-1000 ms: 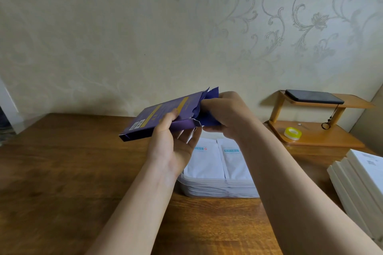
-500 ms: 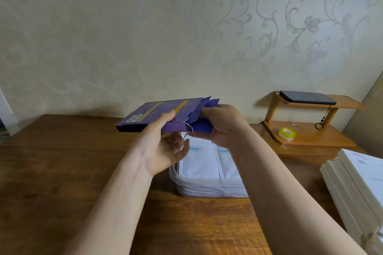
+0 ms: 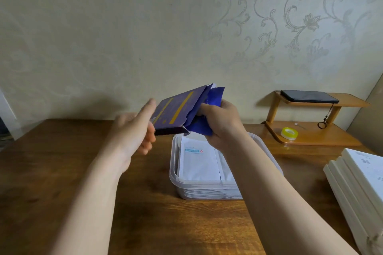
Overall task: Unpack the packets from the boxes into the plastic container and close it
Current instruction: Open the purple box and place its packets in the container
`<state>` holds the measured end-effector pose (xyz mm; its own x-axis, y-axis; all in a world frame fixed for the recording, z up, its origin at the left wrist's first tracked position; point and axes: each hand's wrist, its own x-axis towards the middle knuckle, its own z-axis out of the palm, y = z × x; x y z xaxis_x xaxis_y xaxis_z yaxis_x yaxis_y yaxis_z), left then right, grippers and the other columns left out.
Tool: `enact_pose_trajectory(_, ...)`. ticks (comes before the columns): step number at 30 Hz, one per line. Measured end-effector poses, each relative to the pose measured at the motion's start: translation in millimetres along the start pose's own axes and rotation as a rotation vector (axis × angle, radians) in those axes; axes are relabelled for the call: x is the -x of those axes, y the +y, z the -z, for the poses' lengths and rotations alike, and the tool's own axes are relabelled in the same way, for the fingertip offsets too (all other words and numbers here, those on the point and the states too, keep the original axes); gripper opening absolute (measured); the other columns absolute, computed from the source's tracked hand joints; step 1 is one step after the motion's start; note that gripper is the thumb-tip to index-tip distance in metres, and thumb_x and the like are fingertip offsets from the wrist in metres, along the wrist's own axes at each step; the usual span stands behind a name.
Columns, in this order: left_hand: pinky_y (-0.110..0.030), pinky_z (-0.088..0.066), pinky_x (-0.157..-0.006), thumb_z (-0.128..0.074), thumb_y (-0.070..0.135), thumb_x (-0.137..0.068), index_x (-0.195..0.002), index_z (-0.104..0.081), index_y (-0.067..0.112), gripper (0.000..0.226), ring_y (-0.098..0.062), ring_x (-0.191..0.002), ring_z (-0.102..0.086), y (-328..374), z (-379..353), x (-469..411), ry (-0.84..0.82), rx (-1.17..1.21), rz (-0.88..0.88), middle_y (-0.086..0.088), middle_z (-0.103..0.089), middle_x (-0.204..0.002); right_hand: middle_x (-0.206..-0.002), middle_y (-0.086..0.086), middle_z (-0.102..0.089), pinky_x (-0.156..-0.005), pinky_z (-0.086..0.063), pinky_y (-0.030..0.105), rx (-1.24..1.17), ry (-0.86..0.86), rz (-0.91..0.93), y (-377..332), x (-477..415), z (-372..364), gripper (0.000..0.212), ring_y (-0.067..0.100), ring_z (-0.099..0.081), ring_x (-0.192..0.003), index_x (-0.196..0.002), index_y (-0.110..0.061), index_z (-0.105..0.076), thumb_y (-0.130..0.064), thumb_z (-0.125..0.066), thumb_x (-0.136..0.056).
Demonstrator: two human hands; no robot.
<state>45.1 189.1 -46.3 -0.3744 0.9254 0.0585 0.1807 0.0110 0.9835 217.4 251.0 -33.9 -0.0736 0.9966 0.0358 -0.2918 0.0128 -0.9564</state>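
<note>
Above the clear plastic container (image 3: 173,174) I hold a flat purple box (image 3: 176,109) with yellow stripes, tilted up to the right. My left hand (image 3: 132,132), blurred, grips its left end with the thumb on top. My right hand (image 3: 221,120) is closed on shiny blue packets (image 3: 215,97) that stick out of the box's open right end. White packets (image 3: 199,163) with a blue label lie stacked inside the container, whose lid is off and not visible.
The container rests on a wooden table (image 3: 62,172). A stack of white boxes (image 3: 360,182) stands at the right edge. Behind it is a small wooden shelf (image 3: 310,136) with a tape roll (image 3: 289,133) and a phone (image 3: 308,96) on top.
The box has tilted up at its open end and the blue packets have slid further out in my right hand. My left hand has shifted to the box's left end.
</note>
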Motion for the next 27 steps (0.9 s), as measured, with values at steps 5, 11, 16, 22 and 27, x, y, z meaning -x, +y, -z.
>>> enact_pose_trajectory(5, -0.018, -0.036, -0.096, -0.062, 0.076, -0.061, -0.145, -0.043, 0.038, 0.094, 0.007, -0.125, -0.042, 3.4, -9.4, 9.3, -0.138, -0.158, -0.334, 0.020, -0.045, -0.144, -0.097, 0.026, -0.071, -0.076, -0.061, 0.055, 0.146, -0.052, 0.000, 9.0, 10.5, -14.6, 0.030, 0.042, -0.071, -0.087, -0.104, 0.005, -0.065, 0.014, -0.059, -0.076)
enact_pose_trajectory(11, -0.030, -0.045, -0.107, -0.077, 0.061, -0.057, -0.153, -0.031, 0.042, 0.108, 0.000, -0.134, -0.044, -1.9, -10.7, 7.9, -0.317, -0.069, -0.218, 0.020, -0.043, -0.147, -0.090, 0.019, -0.072, -0.072, -0.060, 0.044, 0.210, -0.219, -0.014, 11.3, 17.9, -14.4, 0.030, 0.035, -0.072, -0.080, -0.104, 0.002, -0.067, 0.013, -0.053, -0.080)
enact_pose_trajectory(16, -0.026, -0.061, -0.075, -0.060, 0.008, -0.084, -0.103, -0.055, 0.048, 0.044, -0.010, -0.098, -0.067, -1.1, -13.6, 7.9, -0.308, -0.059, -0.262, 0.012, -0.067, -0.106, -0.090, 0.019, -0.071, -0.071, -0.061, 0.042, 0.301, -0.258, 0.004, 3.8, 21.9, -17.0, 0.024, 0.030, -0.070, -0.075, -0.105, 0.002, -0.066, 0.012, -0.061, -0.084)
enact_pose_trajectory(22, -0.029, -0.059, -0.078, -0.041, -0.011, -0.089, -0.135, -0.045, 0.029, 0.061, -0.015, -0.105, -0.066, -0.7, -14.9, 7.1, -0.333, -0.086, -0.221, 0.003, -0.063, -0.121, -0.099, 0.035, -0.066, -0.075, -0.061, 0.051, 0.427, -0.233, -0.026, -5.3, 29.4, -27.9, 0.024, 0.037, -0.068, -0.079, -0.105, 0.014, -0.058, 0.005, -0.066, -0.084)
enact_pose_trajectory(27, -0.021, -0.055, -0.065, -0.039, -0.018, -0.081, -0.125, -0.046, 0.021, 0.060, -0.014, -0.095, -0.062, 0.5, -18.3, 7.4, -0.272, -0.115, -0.262, -0.006, -0.060, -0.114, -0.071, 0.014, -0.062, -0.056, -0.051, 0.033, 0.619, -0.109, 0.117, -45.1, 39.8, -32.4, 0.010, 0.027, -0.063, -0.062, -0.079, -0.003, -0.060, -0.001, -0.069, -0.081)
